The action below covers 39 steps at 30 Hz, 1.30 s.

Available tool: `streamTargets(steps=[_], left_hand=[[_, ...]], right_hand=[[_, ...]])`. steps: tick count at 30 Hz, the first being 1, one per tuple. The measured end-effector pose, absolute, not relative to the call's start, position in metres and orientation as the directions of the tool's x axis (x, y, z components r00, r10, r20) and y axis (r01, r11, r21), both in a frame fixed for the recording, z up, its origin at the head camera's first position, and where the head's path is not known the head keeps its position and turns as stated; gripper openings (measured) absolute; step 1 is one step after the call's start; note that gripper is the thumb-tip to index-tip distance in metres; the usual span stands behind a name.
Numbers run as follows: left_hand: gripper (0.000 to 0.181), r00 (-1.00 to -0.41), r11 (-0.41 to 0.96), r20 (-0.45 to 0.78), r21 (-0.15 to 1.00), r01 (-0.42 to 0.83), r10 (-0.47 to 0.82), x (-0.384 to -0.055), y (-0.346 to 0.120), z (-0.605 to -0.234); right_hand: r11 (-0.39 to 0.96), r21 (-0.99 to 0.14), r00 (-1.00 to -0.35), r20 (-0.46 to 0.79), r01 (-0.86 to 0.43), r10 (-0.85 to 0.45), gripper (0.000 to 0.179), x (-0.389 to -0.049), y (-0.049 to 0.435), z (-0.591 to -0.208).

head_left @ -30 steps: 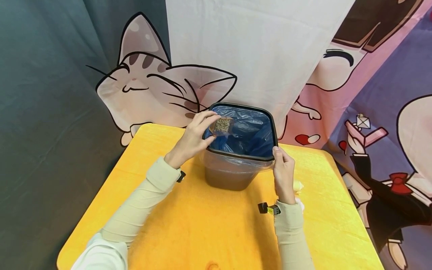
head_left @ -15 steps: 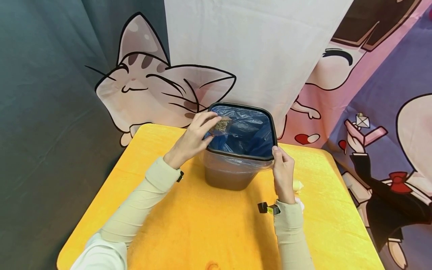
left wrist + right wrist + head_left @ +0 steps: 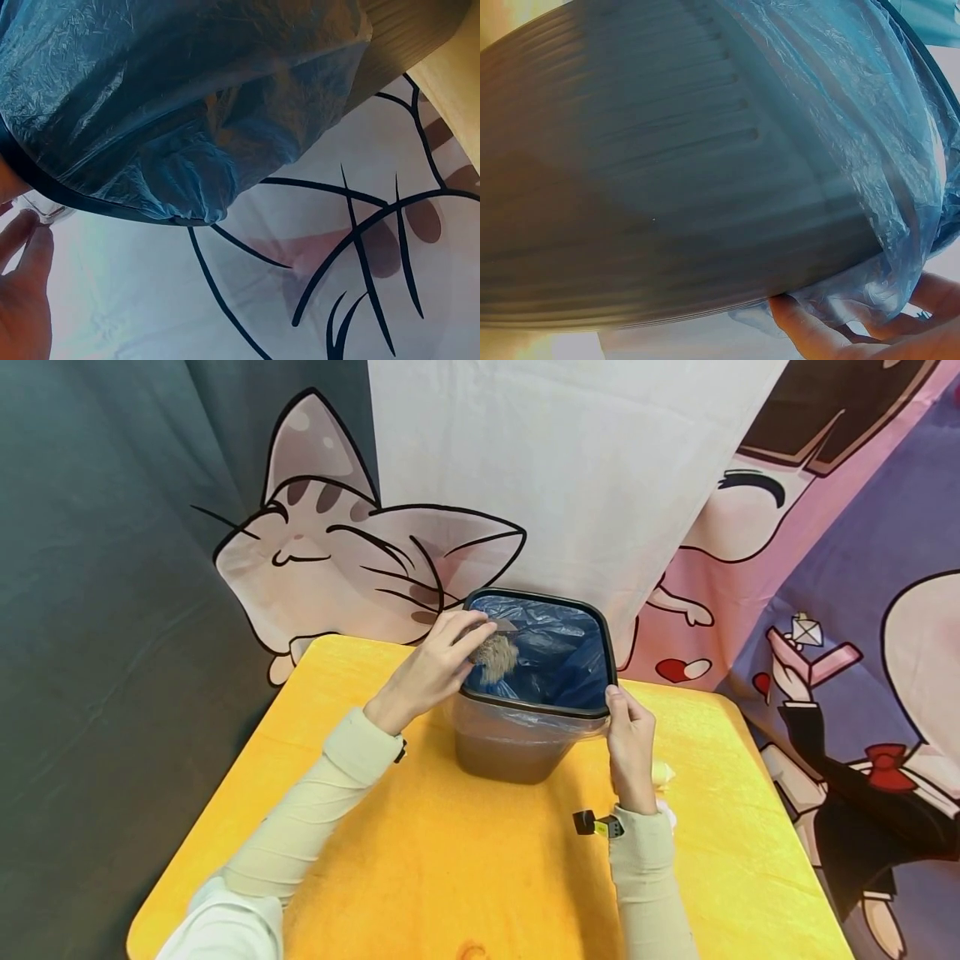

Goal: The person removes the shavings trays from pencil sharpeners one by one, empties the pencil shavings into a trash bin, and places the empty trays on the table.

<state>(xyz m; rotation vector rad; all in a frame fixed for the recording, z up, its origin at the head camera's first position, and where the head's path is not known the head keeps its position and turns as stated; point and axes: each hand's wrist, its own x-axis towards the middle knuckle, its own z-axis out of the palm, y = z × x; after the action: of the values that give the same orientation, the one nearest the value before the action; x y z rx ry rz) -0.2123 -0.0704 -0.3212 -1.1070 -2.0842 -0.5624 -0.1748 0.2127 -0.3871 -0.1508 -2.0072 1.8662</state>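
Observation:
Over the near-left part of the trash can (image 3: 517,756), my left hand (image 3: 431,664) holds a small clear container tipped toward the inside. Greyish-brown crumbly bits (image 3: 498,657) spill from it, blurred. In the left wrist view, the clear container (image 3: 46,208) shows only partly, between the fingers and behind the rim. My right hand (image 3: 630,739) grips the can's black rim (image 3: 611,672) at the near-right corner. A blue plastic liner bag (image 3: 555,652) lines the can and folds over outside. In the right wrist view, fingers (image 3: 810,330) press against the liner's overhang and the can wall.
The trash can stands on a yellow-covered table (image 3: 450,868). A small pale yellow item (image 3: 662,774) lies right of the right hand, partly hidden by the wrist. Behind the table hangs a printed curtain (image 3: 577,468) with cartoon figures.
My left hand has tipped the clear container over. Its contents, earlier resting inside, now spill down into the lined trash can. The right hand stays on the rim.

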Motion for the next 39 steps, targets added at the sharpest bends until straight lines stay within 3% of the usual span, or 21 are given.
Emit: streamTargets(steps=[16,26,35,39], left_hand=[[0.049,-0.341,0.546,0.738,-0.044,0.837,0.583,-0.214,-0.071,-0.318],[0.039,-0.276,0.54,0.701,-0.184,0.821,0.658,-0.207,-0.067,-0.311],[0.04,-0.276,0.545,0.673,-0.224,0.808,0.686,-0.207,-0.068,-0.313],[0.037,-0.244,0.542,0.65,-0.308,0.782,0.72,-0.207,-0.067,-0.311]], right_hand=[[0.103,-0.98,-0.919,0.194,-0.168,0.344,0.043,-0.174,0.215,-0.388],[0.102,-0.983,-0.927,0.178,-0.152,0.329,0.045,-0.173,0.217,-0.387],[0.087,-0.982,-0.926,0.185,-0.165,0.328,0.043,-0.174,0.217,-0.389],[0.081,-0.98,-0.925,0.197,-0.181,0.326,0.043,-0.174,0.217,-0.389]])
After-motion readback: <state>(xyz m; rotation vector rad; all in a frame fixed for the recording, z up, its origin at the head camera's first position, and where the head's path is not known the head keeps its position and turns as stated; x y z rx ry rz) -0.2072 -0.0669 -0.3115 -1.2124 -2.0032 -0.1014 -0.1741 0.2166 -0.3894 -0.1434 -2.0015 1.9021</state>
